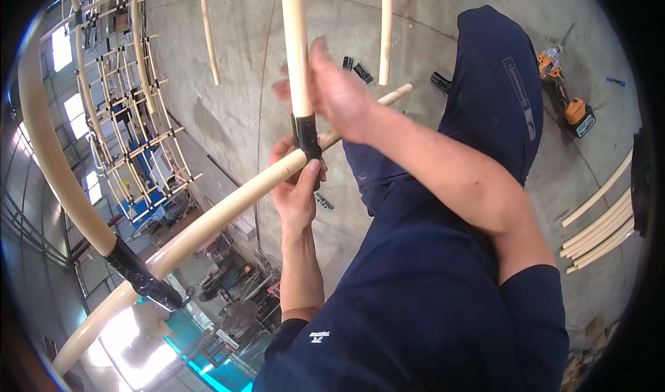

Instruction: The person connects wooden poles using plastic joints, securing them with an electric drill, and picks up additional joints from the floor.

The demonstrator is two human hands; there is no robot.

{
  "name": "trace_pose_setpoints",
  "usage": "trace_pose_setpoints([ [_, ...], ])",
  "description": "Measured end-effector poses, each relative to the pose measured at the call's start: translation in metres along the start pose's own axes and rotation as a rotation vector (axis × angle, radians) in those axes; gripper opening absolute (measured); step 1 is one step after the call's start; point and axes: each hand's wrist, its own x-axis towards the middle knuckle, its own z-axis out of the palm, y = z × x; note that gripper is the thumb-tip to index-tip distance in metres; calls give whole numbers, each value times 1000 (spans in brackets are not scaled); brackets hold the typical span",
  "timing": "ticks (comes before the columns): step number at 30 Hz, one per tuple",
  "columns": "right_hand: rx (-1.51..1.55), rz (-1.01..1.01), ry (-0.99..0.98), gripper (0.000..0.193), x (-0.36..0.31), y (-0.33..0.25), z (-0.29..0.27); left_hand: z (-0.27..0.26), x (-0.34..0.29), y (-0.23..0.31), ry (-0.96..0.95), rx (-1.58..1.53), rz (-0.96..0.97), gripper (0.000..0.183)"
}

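My left hand (296,191) is wrapped round a black pipe joint (307,137), its thumb pressed on the joint's lower part. The joint sits where a cream upright pipe (294,45) meets a long cream crosswise pipe (235,196). My right hand (343,97) is beside the upright pipe just above the joint. Its fingers are stretched out, some showing past the far side of the pipe, and slightly blurred. Whether the palm touches the pipe I cannot tell. Another black joint (142,274) links the crosswise pipe to a thick curved-looking pipe (52,128) on the left.
An orange and black cordless driver (568,94) lies on the concrete floor at right, near a small blue object (615,81). Loose black joints (361,72) lie beyond my right hand. Several cream pipes (599,229) lie at far right. Pipe racks (138,128) stand at left.
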Motion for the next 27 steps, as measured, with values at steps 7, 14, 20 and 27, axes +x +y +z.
trace_pose_setpoints([
  [7,-473,-770,184,53,-93,-118,-84,7,-7,-2,113,133,35,58],
  [14,-1954,207,1323,56,-204,-220,-417,13,-5,-10,149,62,106,56],
  [20,-2141,41,1298,77,-239,-135,-498,9,1,-1,140,78,-28,62],
  [27,-1788,-291,1225,64,-208,-152,-412,0,-5,-4,165,94,-29,60],
])
